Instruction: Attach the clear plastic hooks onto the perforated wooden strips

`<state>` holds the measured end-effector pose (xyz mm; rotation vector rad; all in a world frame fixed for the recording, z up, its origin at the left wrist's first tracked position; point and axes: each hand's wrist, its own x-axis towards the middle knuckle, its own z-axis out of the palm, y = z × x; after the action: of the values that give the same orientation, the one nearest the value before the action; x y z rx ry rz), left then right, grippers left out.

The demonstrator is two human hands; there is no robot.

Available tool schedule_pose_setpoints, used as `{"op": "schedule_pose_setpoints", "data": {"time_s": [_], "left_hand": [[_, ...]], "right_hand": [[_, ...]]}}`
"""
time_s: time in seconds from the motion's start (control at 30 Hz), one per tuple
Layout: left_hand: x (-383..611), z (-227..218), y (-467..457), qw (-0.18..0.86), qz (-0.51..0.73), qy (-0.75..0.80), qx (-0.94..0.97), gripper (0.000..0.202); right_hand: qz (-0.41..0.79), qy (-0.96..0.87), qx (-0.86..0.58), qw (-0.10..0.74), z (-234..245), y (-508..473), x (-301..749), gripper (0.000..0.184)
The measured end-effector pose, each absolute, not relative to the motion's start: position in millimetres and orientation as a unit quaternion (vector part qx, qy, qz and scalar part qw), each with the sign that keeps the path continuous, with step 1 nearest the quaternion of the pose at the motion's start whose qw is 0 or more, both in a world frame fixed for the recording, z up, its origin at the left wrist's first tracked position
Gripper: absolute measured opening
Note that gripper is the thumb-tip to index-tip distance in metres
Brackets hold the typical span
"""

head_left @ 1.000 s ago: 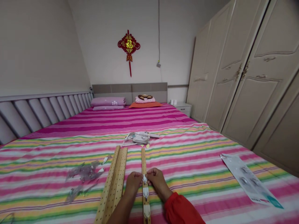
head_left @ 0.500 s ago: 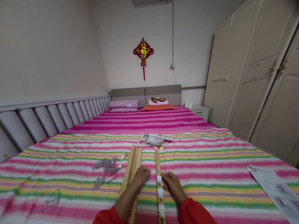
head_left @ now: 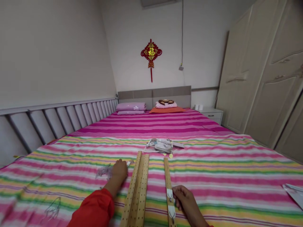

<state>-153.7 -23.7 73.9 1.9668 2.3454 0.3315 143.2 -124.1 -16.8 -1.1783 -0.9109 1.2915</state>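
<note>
My left hand (head_left: 119, 171) is over clear plastic wrappers (head_left: 104, 171) on the striped bedspread, fingers curled down. A small white hook (head_left: 128, 163) lies right by its fingertips; what the fingers hold, if anything, is hidden. My right hand (head_left: 186, 200) is closed at the right edge of a narrow wooden strip (head_left: 167, 170) with holes. Its thumb and forefinger press beside a white adhesive hook (head_left: 169, 194) on that strip. Another white hook (head_left: 171, 212) sits nearer me on the same strip. Left of it, drilled wooden strips (head_left: 138, 192) lie side by side.
Beyond the strips lies a clear packet (head_left: 161, 145), with small yellow pieces (head_left: 170, 155) close by. A thin clear wrapper (head_left: 53, 208) is at the near left, a white packet (head_left: 293, 194) at the far right. A slatted rail (head_left: 59, 118) borders the bed's left side.
My left hand has moved left from between the wooden strips to the wrappers. My right hand stays beside the hooked strip. The view has shifted, moving things rightward in the picture.
</note>
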Motion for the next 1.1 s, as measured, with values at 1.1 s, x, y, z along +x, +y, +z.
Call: {"op": "schedule_pose_setpoints", "data": {"time_s": [1.1], "left_hand": [[-61, 147, -124, 0.256, 0.327, 0.452, 0.789, 0.007]], "right_hand": [[0.532, -0.49, -0.427, 0.542, 95, -137, 119, 0.045]]}}
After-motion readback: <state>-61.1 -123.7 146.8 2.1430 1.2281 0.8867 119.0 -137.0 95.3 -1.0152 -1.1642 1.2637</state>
